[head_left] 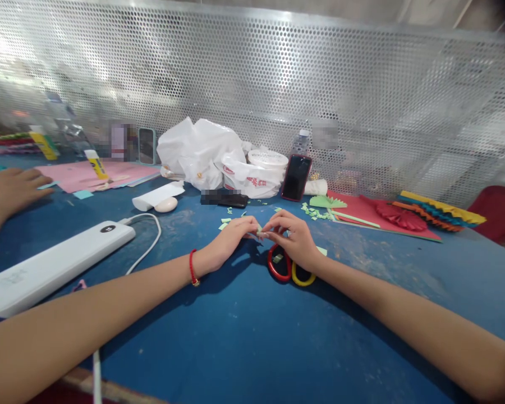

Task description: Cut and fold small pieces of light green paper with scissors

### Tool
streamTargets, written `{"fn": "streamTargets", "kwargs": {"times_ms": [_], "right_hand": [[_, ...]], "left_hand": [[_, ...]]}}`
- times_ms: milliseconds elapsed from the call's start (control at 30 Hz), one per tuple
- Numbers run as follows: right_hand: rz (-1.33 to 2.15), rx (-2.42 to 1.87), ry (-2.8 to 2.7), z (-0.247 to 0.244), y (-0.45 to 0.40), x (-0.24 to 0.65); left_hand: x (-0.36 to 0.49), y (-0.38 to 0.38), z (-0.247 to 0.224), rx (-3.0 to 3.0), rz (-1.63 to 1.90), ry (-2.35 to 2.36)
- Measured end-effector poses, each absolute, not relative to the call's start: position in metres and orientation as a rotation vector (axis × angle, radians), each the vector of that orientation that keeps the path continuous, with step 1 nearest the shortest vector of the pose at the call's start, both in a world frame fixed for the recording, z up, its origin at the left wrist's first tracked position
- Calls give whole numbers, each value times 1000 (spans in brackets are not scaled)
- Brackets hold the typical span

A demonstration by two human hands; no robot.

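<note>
both hands (pixel 234 235) (pixel 295 238) pinch-tight on green paper (pixel 259 229)

No wording can be read with certainty. Red characters are printed on the white plastic bag (pixel 240 175), but they are too small and blurred to be made out. A pale mark is shown on the round dark display (pixel 108 229) of the white power bank (pixel 67 261); faint grey print is carried near its other end, likewise illegible.
</note>
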State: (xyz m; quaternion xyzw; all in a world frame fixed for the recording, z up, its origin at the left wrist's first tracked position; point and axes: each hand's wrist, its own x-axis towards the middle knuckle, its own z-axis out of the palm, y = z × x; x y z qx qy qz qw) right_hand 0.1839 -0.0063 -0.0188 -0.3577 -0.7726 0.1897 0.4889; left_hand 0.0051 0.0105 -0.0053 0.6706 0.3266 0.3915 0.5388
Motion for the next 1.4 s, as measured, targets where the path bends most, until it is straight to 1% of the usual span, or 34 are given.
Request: {"fn": "streamTargets", "kwargs": {"times_ms": [167,767,1033,1400], "right_hand": [[621,-929,-1875,-16,-4,185],[774,-866,-1774,-17,-4,186],[742,-858,-1805,-16,-4,185],[674,-858,-1812,-19,-5,185]], "left_hand": [[3,14,-6,1587,926,778],[-10,23,-12,1515,831,644],[-9,21,-5,1513,794,670],[-6,21,-9,1394,906,713]]}}
